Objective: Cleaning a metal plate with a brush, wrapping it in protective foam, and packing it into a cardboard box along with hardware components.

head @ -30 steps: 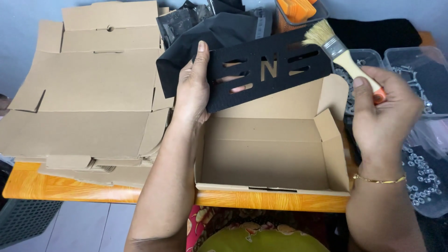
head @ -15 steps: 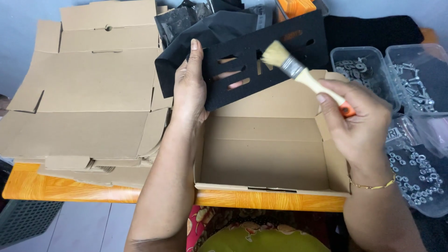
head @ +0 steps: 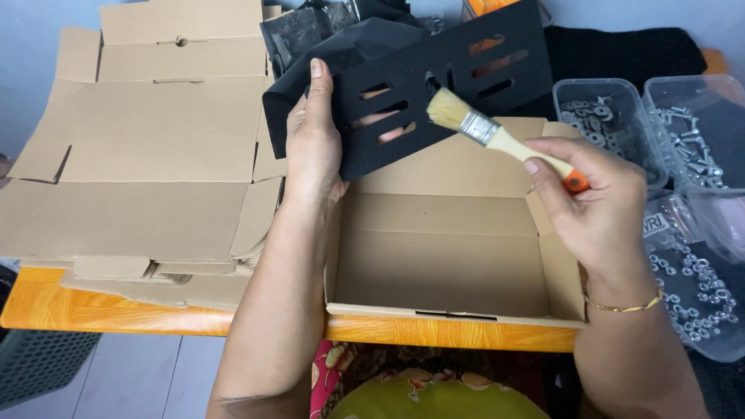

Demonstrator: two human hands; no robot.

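Left hand [head: 314, 143] fingers grip a flat, slotted black panel [head: 442, 81], long axis rising rightward; right hand [head: 597, 206] fingers pinch a wooden-handled brush [head: 497, 136], pale bristles touching the panel above an open cardboard box [head: 450, 256].

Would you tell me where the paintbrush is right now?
The paintbrush is right of centre in the head view, in the right hand, its bristles against the black slotted panel above the open cardboard box.

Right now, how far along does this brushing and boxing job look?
Done: one cardboard box stands folded and open, with nothing in it. In hand: the left hand holds a slotted black panel above it while the right hand puts a paintbrush to its face. Left: a stack of flat box blanks lies unfolded, and the panel isn't in the box.
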